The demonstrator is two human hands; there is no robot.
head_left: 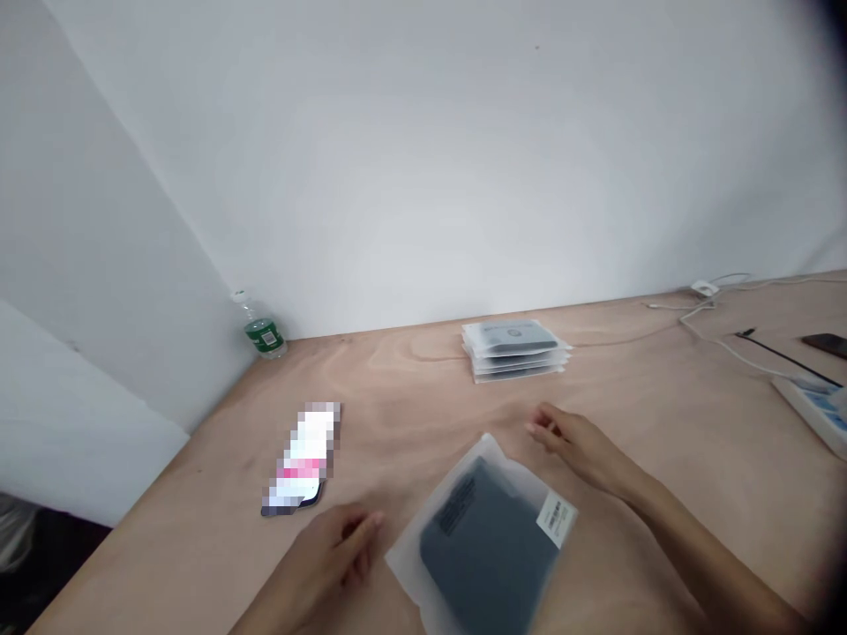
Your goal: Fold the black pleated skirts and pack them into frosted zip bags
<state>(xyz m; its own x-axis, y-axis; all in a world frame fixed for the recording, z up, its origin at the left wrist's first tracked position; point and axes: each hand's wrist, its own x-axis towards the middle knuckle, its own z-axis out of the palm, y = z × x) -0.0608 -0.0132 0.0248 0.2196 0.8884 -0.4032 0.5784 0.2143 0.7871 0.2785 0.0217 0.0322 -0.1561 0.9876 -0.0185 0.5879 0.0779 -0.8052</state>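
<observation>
A dark flat item in a frosted translucent sleeve (493, 547) lies on the wooden table in front of me, with a white barcode label (557, 519) at its right corner. My left hand (334, 551) is just left of the sleeve, apart from it. Its fingers are loosely curled, with a gap to the thumb and nothing held. Beyond the sleeve's upper right edge is my right hand (562, 438), half open, its bent fingers also empty. Farther back, near the wall, sits a stack of similar sleeved packets (516, 353).
Left of centre lies a phone (303, 459) with a lit, blurred screen. A plastic bottle with a green label (265, 335) stands in the back left corner. White cables (705, 304), a power strip (811, 410) and a dark phone-like object (827, 344) are on the right.
</observation>
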